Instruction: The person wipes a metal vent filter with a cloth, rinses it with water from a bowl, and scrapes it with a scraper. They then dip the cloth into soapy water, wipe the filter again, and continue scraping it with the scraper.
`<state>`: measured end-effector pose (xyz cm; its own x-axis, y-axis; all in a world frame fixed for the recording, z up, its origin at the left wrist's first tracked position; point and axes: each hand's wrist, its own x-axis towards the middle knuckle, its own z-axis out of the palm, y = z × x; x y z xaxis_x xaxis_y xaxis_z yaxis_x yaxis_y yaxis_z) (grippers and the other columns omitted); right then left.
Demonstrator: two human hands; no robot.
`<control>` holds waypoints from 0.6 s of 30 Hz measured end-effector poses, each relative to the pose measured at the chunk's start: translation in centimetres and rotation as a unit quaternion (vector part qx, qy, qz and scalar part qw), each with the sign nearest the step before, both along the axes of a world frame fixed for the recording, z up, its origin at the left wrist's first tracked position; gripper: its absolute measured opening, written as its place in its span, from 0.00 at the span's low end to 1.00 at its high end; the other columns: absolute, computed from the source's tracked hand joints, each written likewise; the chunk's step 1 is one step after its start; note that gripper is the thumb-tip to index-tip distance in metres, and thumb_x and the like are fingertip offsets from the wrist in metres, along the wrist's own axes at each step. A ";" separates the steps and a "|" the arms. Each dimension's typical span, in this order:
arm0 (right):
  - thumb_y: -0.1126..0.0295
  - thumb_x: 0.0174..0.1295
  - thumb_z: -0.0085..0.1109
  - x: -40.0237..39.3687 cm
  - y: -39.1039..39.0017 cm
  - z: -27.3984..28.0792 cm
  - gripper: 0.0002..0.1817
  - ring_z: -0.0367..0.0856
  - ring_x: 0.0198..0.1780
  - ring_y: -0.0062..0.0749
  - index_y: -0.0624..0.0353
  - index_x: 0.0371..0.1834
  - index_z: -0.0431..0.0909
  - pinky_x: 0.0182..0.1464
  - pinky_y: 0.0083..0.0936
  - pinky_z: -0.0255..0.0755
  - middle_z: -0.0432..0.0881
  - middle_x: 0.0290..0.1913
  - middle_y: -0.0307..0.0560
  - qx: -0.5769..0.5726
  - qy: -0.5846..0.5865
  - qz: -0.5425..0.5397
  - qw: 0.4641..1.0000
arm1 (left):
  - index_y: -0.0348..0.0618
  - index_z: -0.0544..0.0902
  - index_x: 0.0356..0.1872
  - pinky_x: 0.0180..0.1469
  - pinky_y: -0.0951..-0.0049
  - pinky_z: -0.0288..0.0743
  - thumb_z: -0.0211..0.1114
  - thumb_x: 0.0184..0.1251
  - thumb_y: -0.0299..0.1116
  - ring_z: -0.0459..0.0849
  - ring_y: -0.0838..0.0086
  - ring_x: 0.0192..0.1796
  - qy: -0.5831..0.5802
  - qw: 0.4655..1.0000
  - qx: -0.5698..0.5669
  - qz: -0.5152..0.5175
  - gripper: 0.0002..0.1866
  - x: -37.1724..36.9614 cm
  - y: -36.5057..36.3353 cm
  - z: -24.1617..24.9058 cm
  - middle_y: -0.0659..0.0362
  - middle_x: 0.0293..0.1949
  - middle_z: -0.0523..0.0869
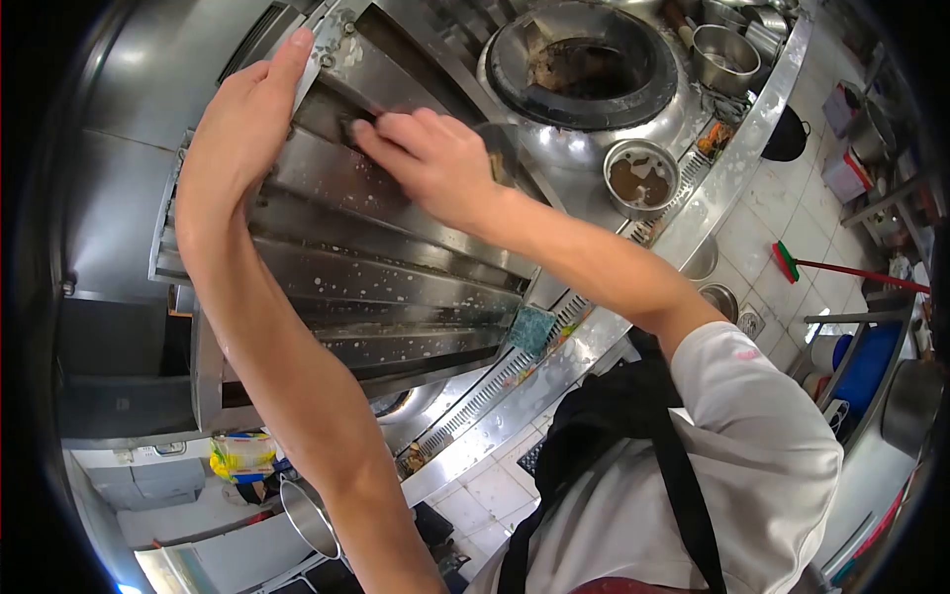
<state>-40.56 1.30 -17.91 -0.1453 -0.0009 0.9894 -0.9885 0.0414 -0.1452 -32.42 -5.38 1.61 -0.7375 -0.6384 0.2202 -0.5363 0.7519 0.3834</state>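
Note:
A large metal baffle filter panel with long ridges leans across the stove, its surface wet and spotted with foam or droplets. My left hand grips the panel's upper edge, thumb lying along the frame. Over the grooves, my right hand is closed with its fingers curled. A small dark thing shows at its fingertips, too hidden to name. At the panel's lower right corner lies a green scouring pad.
A wok burner sits behind the panel. Beside it stands a metal pot holding brown liquid. More metal pots are at the upper right. The steel counter edge runs before me. A red-handled broom lies over the tiled floor.

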 end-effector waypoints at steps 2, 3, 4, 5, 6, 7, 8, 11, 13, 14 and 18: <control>0.70 0.53 0.61 -0.3 -0.2 -1.0 0.20 0.74 0.34 0.26 0.51 0.52 0.85 0.33 0.26 0.72 0.76 0.40 0.32 0.007 -0.011 0.021 1.000 | 0.30 0.86 0.45 0.50 0.67 0.74 0.53 0.75 0.67 0.81 0.68 0.41 0.007 1.000 0.018 0.010 0.39 0.1 -0.6 0.0 0.55 0.35 0.85; 0.70 0.53 0.61 -0.3 -0.4 -0.1 0.20 0.74 0.34 0.26 0.51 0.52 0.85 0.33 0.26 0.72 0.76 0.40 0.32 0.007 -0.018 0.022 1.000 | 0.30 0.86 0.46 0.52 0.68 0.74 0.53 0.76 0.66 0.81 0.68 0.43 0.004 0.999 0.037 0.011 0.39 0.0 -0.8 -0.2 0.54 0.36 0.86; 0.70 0.53 0.62 -0.3 -0.9 1.6 0.21 0.75 0.35 0.26 0.51 0.53 0.86 0.33 0.25 0.72 0.77 0.41 0.32 0.005 -0.007 0.007 1.000 | 0.30 0.86 0.46 0.52 0.68 0.74 0.53 0.76 0.66 0.81 0.68 0.43 -0.003 0.999 0.038 0.010 0.39 -0.1 -0.8 -0.3 0.54 0.36 0.86; 0.71 0.52 0.62 -0.3 -1.2 2.5 0.22 0.76 0.35 0.26 0.51 0.53 0.86 0.33 0.24 0.72 0.78 0.41 0.32 0.004 0.007 -0.005 1.000 | 0.30 0.85 0.47 0.52 0.67 0.74 0.53 0.76 0.67 0.81 0.67 0.43 0.006 0.999 0.052 0.014 0.39 -0.1 -0.9 -0.2 0.54 0.37 0.86; 0.70 0.52 0.62 -0.2 -1.1 2.1 0.21 0.77 0.35 0.26 0.51 0.51 0.87 0.32 0.24 0.72 0.78 0.41 0.32 -0.002 0.005 -0.019 1.000 | 0.30 0.85 0.47 0.53 0.66 0.74 0.53 0.76 0.67 0.82 0.67 0.43 0.015 0.997 0.068 0.019 0.39 0.1 -0.8 -0.2 0.53 0.39 0.87; 0.70 0.52 0.62 -0.5 -1.0 0.7 0.21 0.77 0.35 0.26 0.51 0.51 0.87 0.32 0.24 0.72 0.78 0.41 0.32 -0.001 0.007 -0.021 1.000 | 0.30 0.85 0.47 0.53 0.66 0.74 0.53 0.76 0.67 0.82 0.67 0.43 0.018 0.997 0.069 0.017 0.39 0.0 -0.2 -0.1 0.53 0.39 0.87; 0.70 0.53 0.62 -0.6 -0.7 -1.4 0.20 0.76 0.35 0.26 0.50 0.51 0.87 0.32 0.24 0.71 0.77 0.41 0.32 0.017 0.007 -0.012 1.000 | 0.29 0.85 0.48 0.52 0.66 0.74 0.53 0.76 0.67 0.81 0.67 0.43 0.014 0.999 0.038 0.016 0.40 -0.1 0.5 -0.1 0.53 0.39 0.87; 0.68 0.54 0.61 -0.4 0.3 -1.5 0.21 0.75 0.36 0.25 0.49 0.54 0.85 0.33 0.23 0.71 0.76 0.42 0.31 0.078 -0.014 0.019 0.997 | 0.31 0.85 0.53 0.54 0.68 0.74 0.54 0.77 0.64 0.82 0.69 0.46 -0.012 0.999 0.018 0.023 0.37 0.1 0.4 0.4 0.54 0.44 0.87; 0.68 0.53 0.61 -0.4 -0.8 2.5 0.25 0.75 0.37 0.23 0.50 0.58 0.84 0.34 0.22 0.72 0.76 0.42 0.30 0.051 0.023 -0.031 0.998 | 0.33 0.85 0.58 0.57 0.70 0.74 0.55 0.78 0.61 0.83 0.70 0.50 -0.041 0.999 0.021 0.022 0.35 -0.2 -0.2 0.7 0.54 0.50 0.88; 0.67 0.54 0.61 -0.2 -1.0 3.2 0.23 0.76 0.37 0.24 0.50 0.56 0.84 0.34 0.21 0.73 0.75 0.41 0.31 0.062 0.022 -0.046 0.997 | 0.33 0.84 0.58 0.57 0.69 0.74 0.55 0.78 0.62 0.83 0.69 0.50 -0.043 0.999 0.020 0.023 0.35 -0.1 -0.3 0.6 0.54 0.51 0.88; 0.67 0.55 0.61 0.6 1.1 -1.2 0.17 0.77 0.36 0.27 0.51 0.49 0.84 0.32 0.22 0.74 0.74 0.40 0.36 0.085 0.004 -0.032 0.996 | 0.32 0.84 0.58 0.60 0.68 0.73 0.54 0.78 0.62 0.83 0.67 0.51 -0.042 0.999 -0.022 0.016 0.36 0.4 -0.3 0.8 0.52 0.51 0.88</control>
